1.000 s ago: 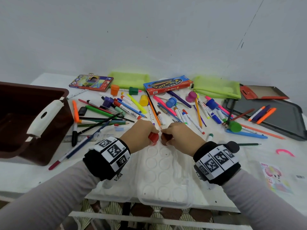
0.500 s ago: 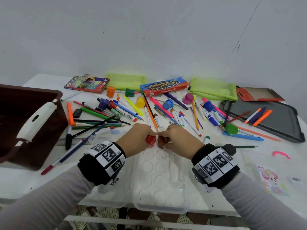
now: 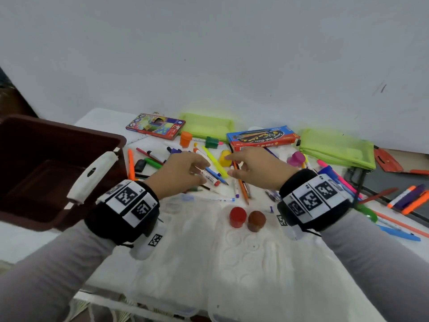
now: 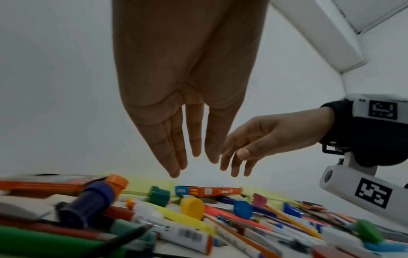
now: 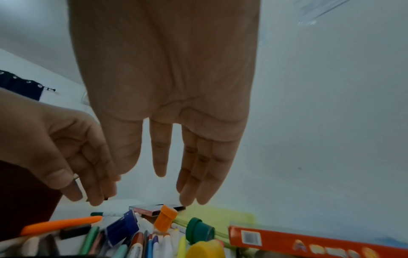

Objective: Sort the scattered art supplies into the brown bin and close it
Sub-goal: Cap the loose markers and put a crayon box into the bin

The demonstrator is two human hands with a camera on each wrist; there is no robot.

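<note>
The brown bin [image 3: 58,135] stands open at the table's left, its white latch handle [image 3: 92,176] hanging on the near wall. A red pot [image 3: 237,216] and a brown pot [image 3: 256,220] sit side by side on the clear plastic tray [image 3: 232,263] near me. Beyond them my left hand [image 3: 183,171] and right hand [image 3: 253,167] hover empty, fingers straight, over the scattered markers and pencils [image 3: 216,173]. A yellow pot [image 3: 224,157] lies under the right fingertips. From the wrist views the left hand [image 4: 187,157] and right hand [image 5: 176,174] hang above the pens without touching them.
Along the wall lie a coloured pencil box [image 3: 155,125], a blue and orange paint box [image 3: 263,138] and two green pouches [image 3: 336,147]. Orange [image 3: 185,138], green [image 3: 211,142] and pink [image 3: 296,158] pots stand among the pens. A dark tray [image 3: 394,182] with markers sits right.
Both hands let go of the red and brown pots, which now stand on the clear tray. The hands moved forward over the pens with fingers spread.
</note>
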